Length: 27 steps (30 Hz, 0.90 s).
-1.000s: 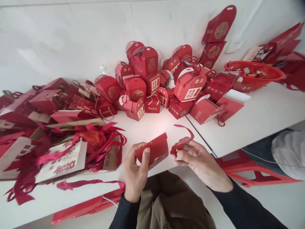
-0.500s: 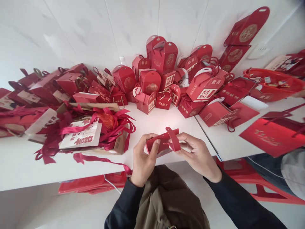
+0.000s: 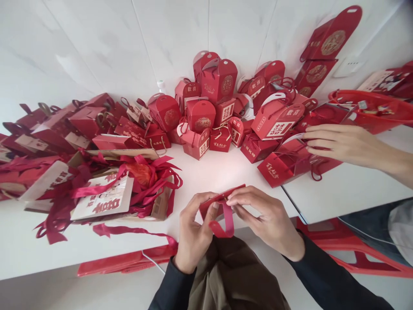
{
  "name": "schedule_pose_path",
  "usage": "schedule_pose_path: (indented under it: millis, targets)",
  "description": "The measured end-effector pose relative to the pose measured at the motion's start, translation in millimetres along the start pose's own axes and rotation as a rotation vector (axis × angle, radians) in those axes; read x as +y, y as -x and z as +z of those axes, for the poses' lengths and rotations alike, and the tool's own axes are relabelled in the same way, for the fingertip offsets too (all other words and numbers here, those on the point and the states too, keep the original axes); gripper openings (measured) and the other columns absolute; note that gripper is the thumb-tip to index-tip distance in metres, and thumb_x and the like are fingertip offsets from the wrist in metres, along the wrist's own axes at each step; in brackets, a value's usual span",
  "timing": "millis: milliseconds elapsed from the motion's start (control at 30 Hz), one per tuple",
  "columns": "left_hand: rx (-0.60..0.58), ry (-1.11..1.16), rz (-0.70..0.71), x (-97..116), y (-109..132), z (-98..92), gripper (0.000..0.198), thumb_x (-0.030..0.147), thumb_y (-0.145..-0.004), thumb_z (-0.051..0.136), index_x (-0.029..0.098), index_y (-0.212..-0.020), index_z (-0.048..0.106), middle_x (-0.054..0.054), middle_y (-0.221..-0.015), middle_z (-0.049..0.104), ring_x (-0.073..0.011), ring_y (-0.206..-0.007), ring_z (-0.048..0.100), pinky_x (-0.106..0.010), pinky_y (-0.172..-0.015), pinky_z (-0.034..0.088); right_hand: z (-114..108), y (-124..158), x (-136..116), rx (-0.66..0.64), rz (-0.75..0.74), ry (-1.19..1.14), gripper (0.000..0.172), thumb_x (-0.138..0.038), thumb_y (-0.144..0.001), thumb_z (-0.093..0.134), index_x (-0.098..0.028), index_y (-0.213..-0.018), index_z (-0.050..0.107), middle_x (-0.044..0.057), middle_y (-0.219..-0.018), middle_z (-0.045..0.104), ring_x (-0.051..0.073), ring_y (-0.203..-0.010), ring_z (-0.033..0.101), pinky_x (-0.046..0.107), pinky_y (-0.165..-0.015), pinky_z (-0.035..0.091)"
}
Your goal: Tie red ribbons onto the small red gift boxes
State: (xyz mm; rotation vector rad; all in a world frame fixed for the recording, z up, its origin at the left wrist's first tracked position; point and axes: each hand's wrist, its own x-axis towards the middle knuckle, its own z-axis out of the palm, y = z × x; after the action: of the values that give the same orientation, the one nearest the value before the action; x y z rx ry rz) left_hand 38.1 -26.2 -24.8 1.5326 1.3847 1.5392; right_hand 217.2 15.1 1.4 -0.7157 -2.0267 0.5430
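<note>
Near the table's front edge I hold a small red gift box (image 3: 206, 207) between both hands. My left hand (image 3: 195, 234) grips the box at its left side, thumb on the near face. A red strap handle (image 3: 229, 219) loops down from the box toward me. My right hand (image 3: 266, 221) has its thumb and fingers pinched at the box's upper edge, where the strap meets it. Its fingers cover the strap's upper end, so how it is fastened there cannot be seen.
To the left lies a cardboard box (image 3: 160, 207) of red ribbons with a printed card (image 3: 106, 196). Red gift boxes (image 3: 196, 144) pile along the wall. At right, a co-worker's hand (image 3: 335, 142) reaches over a red gift bag (image 3: 274, 172); behind stands a red basket (image 3: 383, 113).
The strap, raised above the box before, now hangs toward me, and my right fingers have shifted to the box's edge. A co-worker's hand has appeared; the red bag has moved left from the right side.
</note>
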Motion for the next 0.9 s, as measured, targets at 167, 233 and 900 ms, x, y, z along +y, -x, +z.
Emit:
schedule_pose_path:
  millis: [167, 233, 900]
  targets:
    - [-0.032, 0.016, 0.007, 0, -1, -1.6, 0.015, 0.026, -0.096, 0.066, 0.025, -0.108, 0.074, -0.004, -0.1, 0.076, -0.0182, -0.092, 0.072, -0.028, -0.081, 0.059, 0, -3, -1, 0.0, -0.047, 0.036, 0.027, -0.002, -0.096, 0.062, -0.025, -0.109, 0.068, 0.005, -0.098, 0.074, 0.018, -0.09, 0.072, 0.031, -0.078, 0.062]
    - [-0.045, 0.016, 0.001, -2, 0, -2.1, 0.015, 0.026, -0.096, 0.066, 0.025, -0.109, 0.074, -0.005, -0.102, 0.076, -0.0188, -0.094, 0.072, -0.029, -0.082, 0.059, -1, -4, -1, 0.002, -0.074, 0.059, 0.028, -0.003, -0.096, 0.062, -0.026, -0.11, 0.068, 0.006, -0.098, 0.075, 0.019, -0.09, 0.073, 0.034, -0.077, 0.063]
    - [0.193, -0.313, 0.304, 11, -6, -8.1, 0.041, 0.017, -0.091, 0.069, 0.024, -0.132, 0.064, -0.008, -0.14, 0.06, -0.0283, -0.134, 0.054, -0.048, -0.11, 0.047, -17, 16, -1, -0.051, 0.143, -0.184, 0.026, -0.005, -0.095, 0.062, -0.029, -0.104, 0.069, 0.003, -0.103, 0.075, 0.02, -0.099, 0.073, 0.037, -0.086, 0.063]
